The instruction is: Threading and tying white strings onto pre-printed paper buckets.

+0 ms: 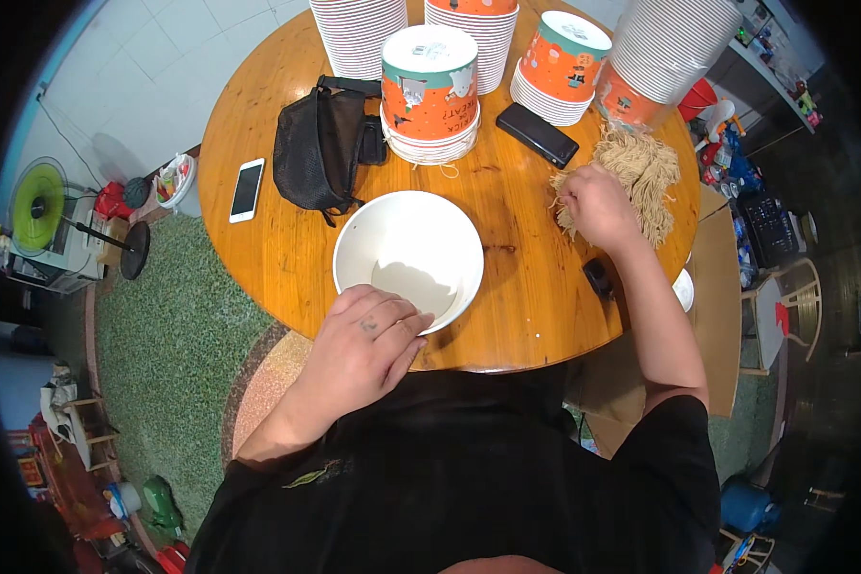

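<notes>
A white paper bucket (365, 239) stands open side up near the front edge of the round wooden table. My left hand (362, 346) grips its near rim, fingers hooked over into the inside. On the right side lies a loose heap of tan cords (649, 172). My right hand (598, 208) is closed at the heap's left side, its fingertips curled among the strands. Orange and green printed buckets (430, 105) are stacked upside down beyond the white one, with cord lying around the bottom rims.
A black mesh bag (314, 148) and a white phone (247, 190) lie at left on the table (507, 330). A black wallet-like case (537, 135) and a small black object (598, 278) are at right. Tall bucket stacks (674, 48) line the far edge; cardboard (713, 316) stands right.
</notes>
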Available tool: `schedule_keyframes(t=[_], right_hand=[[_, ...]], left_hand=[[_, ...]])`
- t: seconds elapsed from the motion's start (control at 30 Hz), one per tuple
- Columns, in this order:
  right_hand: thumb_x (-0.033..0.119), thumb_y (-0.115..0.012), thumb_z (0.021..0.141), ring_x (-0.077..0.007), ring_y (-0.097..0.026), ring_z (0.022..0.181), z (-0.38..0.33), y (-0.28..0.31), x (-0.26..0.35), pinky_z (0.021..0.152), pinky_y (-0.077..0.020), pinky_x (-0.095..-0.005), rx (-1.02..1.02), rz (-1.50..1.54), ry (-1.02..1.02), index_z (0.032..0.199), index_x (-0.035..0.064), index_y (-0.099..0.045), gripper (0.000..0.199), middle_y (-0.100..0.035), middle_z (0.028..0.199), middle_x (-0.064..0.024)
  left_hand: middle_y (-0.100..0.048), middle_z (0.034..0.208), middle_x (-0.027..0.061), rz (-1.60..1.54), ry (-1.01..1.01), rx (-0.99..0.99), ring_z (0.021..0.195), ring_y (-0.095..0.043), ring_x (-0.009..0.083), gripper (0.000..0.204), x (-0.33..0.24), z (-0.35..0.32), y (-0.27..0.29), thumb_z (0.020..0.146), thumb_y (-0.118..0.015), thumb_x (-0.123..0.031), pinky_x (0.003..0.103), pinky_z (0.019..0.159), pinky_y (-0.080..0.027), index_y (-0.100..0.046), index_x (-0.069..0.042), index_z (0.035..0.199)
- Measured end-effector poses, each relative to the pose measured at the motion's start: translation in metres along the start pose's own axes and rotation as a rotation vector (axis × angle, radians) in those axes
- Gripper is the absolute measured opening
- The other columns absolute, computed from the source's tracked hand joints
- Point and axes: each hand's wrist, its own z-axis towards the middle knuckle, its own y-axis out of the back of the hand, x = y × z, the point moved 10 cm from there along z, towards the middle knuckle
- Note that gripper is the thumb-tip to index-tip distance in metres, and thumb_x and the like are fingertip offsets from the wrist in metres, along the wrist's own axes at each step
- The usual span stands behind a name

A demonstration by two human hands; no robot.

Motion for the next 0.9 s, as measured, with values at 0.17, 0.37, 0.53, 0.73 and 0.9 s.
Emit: schedule_keyframes(t=[0.17, 0.37, 0.53, 0.73, 0.9], right_hand=[[0.010, -0.070, 0.092, -0.0391, -0.067, 0.099, -0.002, 0.004, 0.012, 0.090, -0.0534, -0.0496, -0.040, 0.128, 0.032, 0.090, 0.0031, -0.072, 0.007, -0.072, 0.096, -0.0163], [0.010, -0.074, 0.092, -0.0387, -0.067, 0.097, -0.001, 0.029, 0.042, 0.087, -0.0536, -0.0484, -0.150, 0.287, 0.033, 0.092, 0.0027, -0.072, 0.008, -0.072, 0.094, -0.0159], [0.009, -0.076, 0.091, -0.0375, -0.067, 0.095, 0.000, 0.038, 0.053, 0.085, -0.0536, -0.0471, -0.221, 0.335, 0.087, 0.092, 0.0028, -0.071, 0.007, -0.071, 0.093, -0.0148], [0.008, -0.077, 0.090, -0.0357, -0.067, 0.092, -0.004, 0.039, 0.065, 0.084, -0.0541, -0.0466, -0.177, 0.301, 0.087, 0.090, 0.0048, -0.071, 0.006, -0.071, 0.090, -0.0129], [0.009, -0.076, 0.090, -0.0365, -0.068, 0.086, -0.013, 0.062, 0.106, 0.080, -0.0557, -0.0455, -0.228, 0.393, 0.214, 0.091, 0.0057, -0.073, 0.005, -0.072, 0.091, -0.0125]], left_hand=[[-0.073, 0.107, 0.0064, -0.002, 0.007, 0.008, 0.105, -0.070, 0.0283, 0.031, 0.001, 0.000, 0.001, 0.084, -0.085, -0.014, 0.045, 0.099, -0.051, -0.077, -0.006, 0.113], [-0.073, 0.107, 0.0068, 0.005, 0.025, 0.010, 0.105, -0.070, 0.0283, 0.031, 0.002, 0.000, 0.001, 0.086, -0.084, -0.019, 0.045, 0.100, -0.051, -0.077, -0.007, 0.114], [-0.074, 0.108, 0.0066, 0.003, 0.025, 0.010, 0.106, -0.070, 0.0289, 0.033, 0.002, -0.002, 0.001, 0.084, -0.086, -0.017, 0.045, 0.100, -0.050, -0.077, -0.007, 0.115], [-0.074, 0.107, 0.0064, 0.011, 0.019, 0.017, 0.106, -0.069, 0.0282, 0.032, 0.003, -0.004, 0.001, 0.085, -0.085, -0.017, 0.045, 0.100, -0.050, -0.077, -0.007, 0.114], [-0.073, 0.107, 0.0071, 0.014, 0.002, -0.006, 0.105, -0.069, 0.0276, 0.028, 0.000, -0.004, 0.004, 0.088, -0.083, -0.021, 0.045, 0.101, -0.051, -0.078, -0.007, 0.113]])
